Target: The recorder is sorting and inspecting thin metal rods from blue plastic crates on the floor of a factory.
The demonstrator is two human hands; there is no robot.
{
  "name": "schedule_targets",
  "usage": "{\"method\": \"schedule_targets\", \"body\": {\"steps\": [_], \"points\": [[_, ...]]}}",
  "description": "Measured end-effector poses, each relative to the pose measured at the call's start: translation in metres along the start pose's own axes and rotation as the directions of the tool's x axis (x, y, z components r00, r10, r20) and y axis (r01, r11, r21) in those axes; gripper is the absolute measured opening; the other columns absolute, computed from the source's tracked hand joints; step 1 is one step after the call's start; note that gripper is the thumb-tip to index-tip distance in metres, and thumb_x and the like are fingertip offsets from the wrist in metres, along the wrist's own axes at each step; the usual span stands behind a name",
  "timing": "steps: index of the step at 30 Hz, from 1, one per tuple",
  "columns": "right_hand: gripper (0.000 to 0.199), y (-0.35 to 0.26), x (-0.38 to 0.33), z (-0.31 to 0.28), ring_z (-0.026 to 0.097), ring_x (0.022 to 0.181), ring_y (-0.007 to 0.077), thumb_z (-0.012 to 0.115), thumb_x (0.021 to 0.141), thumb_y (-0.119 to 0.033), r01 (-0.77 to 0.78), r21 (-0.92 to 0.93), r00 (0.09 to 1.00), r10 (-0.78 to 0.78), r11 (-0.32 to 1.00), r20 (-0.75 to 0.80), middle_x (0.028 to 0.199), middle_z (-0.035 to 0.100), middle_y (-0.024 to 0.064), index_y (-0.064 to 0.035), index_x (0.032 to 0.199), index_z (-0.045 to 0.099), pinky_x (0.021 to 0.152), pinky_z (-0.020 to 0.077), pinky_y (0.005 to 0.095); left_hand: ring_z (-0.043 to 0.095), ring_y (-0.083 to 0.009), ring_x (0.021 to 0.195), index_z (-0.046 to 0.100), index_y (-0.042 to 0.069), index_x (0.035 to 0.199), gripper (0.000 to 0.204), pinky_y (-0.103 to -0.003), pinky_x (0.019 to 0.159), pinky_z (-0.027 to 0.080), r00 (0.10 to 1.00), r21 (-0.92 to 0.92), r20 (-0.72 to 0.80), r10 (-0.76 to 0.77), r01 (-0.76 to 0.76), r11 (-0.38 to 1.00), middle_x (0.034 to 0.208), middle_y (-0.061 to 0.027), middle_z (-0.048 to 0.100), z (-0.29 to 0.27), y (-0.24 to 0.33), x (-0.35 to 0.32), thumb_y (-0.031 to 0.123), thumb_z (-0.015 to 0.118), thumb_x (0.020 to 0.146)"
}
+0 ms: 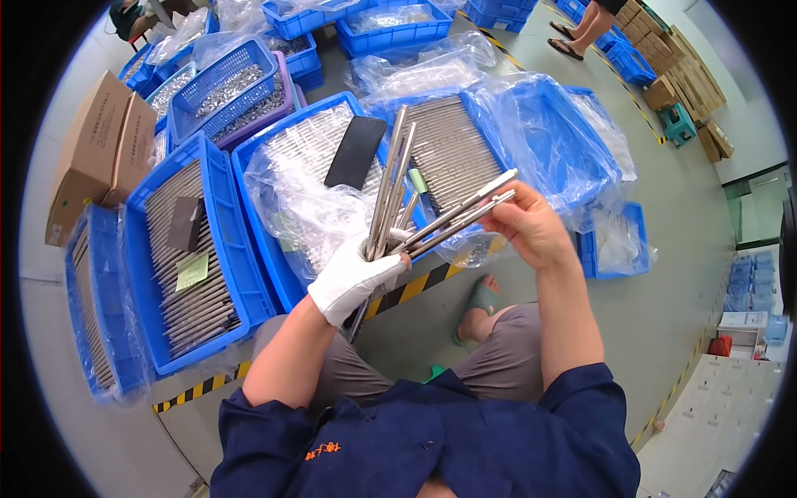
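A seated worker's gloved left hand [353,278] grips a fanned bundle of metal rods [390,187] above the knees, while the bare right hand [527,226] pinches two more rods [457,214] by their ends. Blue crates [217,217] of rods, a green slip [193,270], and cardboard boxes [100,149] crowd the floor.

A: How were the hands set?
B: Left hand [353,278] wore a white glove, fist closed tight, forearm bare, angling up from below. Right hand [531,226] was bare, fingers pinched shut, wrist bent, forearm nearly vertical.
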State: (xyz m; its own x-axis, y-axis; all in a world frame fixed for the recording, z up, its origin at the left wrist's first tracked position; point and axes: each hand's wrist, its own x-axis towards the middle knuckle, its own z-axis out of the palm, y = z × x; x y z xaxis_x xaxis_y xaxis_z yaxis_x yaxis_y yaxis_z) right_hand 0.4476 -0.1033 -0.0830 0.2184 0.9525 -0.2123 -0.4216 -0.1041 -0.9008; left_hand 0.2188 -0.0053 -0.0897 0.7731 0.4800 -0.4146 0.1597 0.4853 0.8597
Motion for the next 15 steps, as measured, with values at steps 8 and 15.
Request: {"method": "schedule_targets", "body": {"steps": [8, 15], "points": [[0.018, 0.063, 0.001, 0.068, 0.054, 0.07, 0.0101, 0.06, 0.075, -0.008, -0.153, -0.003, 0.985, 0.152, 0.988, -0.081, 0.08, 0.058, 0.0044, -0.0038, 0.092, 0.056, 0.062, 0.0439, 0.0212, 0.047, -0.0065, 0.062, 0.052, 0.002, 0.09, 0.02, -0.019, 0.054, 0.038, 0.971, -0.047, -0.157, 0.179, -0.188, 0.981, 0.075, -0.0014, 0.053, 0.005, -0.022, 0.01, 0.016, 0.059, 0.078], [0.016, 0.036, 0.004, 0.044, 0.056, 0.064, 0.011, 0.056, 0.079, -0.015, -0.384, 0.024, 0.92, 0.38, 0.923, 0.1, 0.072, 0.057, 0.0034, -0.0025, 0.089, 0.055, 0.061, 0.0466, 0.0229, 0.045, -0.0056, 0.059, 0.052, 0.002, 0.091, 0.021, -0.018, 0.052, 0.037, 0.986, -0.131, -0.094, 0.134, -0.146, 0.981, 0.07, -0.0011, 0.051, -0.003, -0.011, 0.011, 0.017, 0.059, 0.077]]}}
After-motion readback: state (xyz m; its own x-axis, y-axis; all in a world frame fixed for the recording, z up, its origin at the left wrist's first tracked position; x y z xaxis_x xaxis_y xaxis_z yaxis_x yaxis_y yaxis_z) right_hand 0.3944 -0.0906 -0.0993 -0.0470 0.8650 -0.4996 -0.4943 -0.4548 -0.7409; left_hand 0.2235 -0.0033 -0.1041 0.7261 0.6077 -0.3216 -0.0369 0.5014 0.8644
